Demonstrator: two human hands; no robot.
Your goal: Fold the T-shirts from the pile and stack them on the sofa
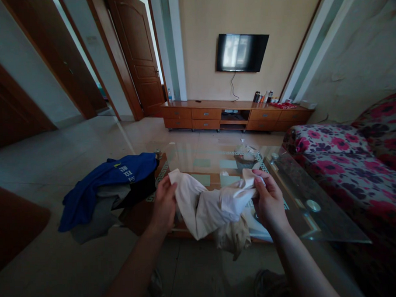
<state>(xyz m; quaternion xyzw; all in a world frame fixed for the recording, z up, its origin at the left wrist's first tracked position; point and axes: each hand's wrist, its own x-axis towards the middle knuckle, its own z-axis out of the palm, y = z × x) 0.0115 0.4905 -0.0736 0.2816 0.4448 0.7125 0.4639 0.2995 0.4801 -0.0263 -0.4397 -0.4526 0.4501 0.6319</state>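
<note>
A white cloth garment hangs in folds between my two hands, above the near side of a glass coffee table. My left hand pinches its left end. At the other end, my right hand grips a bunched part between thumb and fingers. What kind of garment it is, the folds do not show. Below it, a beige crumpled cloth droops over the table's near edge. To the left, a blue garment with white lettering lies with grey cloth and black cloth on the table's left end.
A mesh basket shows near the table's far right part. Rightward stands a sofa with a floral cover. Along the far wall runs a low wooden cabinet with bottles on it, beneath a television.
</note>
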